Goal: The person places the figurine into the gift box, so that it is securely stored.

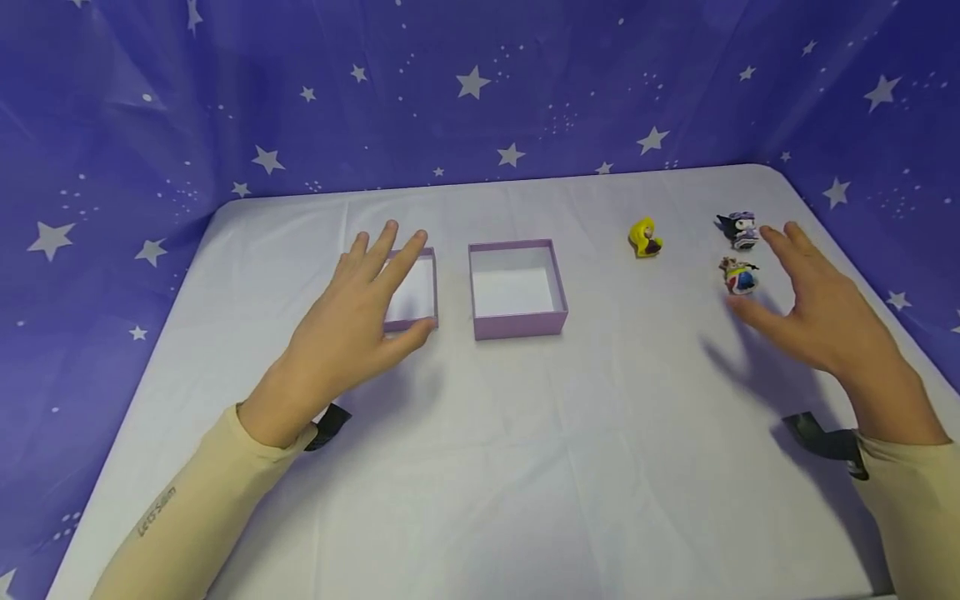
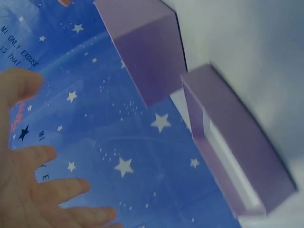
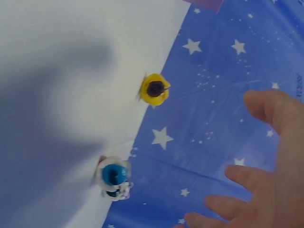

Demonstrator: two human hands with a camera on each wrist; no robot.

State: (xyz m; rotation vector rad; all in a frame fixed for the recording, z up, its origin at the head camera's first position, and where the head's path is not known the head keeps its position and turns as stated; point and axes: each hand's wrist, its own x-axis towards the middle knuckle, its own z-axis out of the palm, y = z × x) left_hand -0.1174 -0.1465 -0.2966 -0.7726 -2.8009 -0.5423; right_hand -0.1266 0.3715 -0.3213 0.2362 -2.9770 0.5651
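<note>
My left hand (image 1: 345,321) hovers over the table with its fingers spread, partly covering a shallow purple box lid (image 1: 414,292) with a white inside. Beside that lid stands a deeper purple box (image 1: 519,325), its open top showing a white interior. On the right, my right hand (image 1: 828,312) is held in the air, thumb and fingers apart, holding nothing. Closest to it are a small black-and-lilac figurine (image 1: 742,231) and a red, yellow and blue figurine (image 1: 739,277). A yellow-hooded figurine (image 1: 645,238) stands farther left, between them and the box.
A white cloth covers the table (image 1: 517,467). Behind it and along both sides hangs a blue-purple curtain (image 1: 420,92) with silver stars. Dark straps (image 1: 821,437) show at the wrists, by the cream sleeves (image 1: 202,492).
</note>
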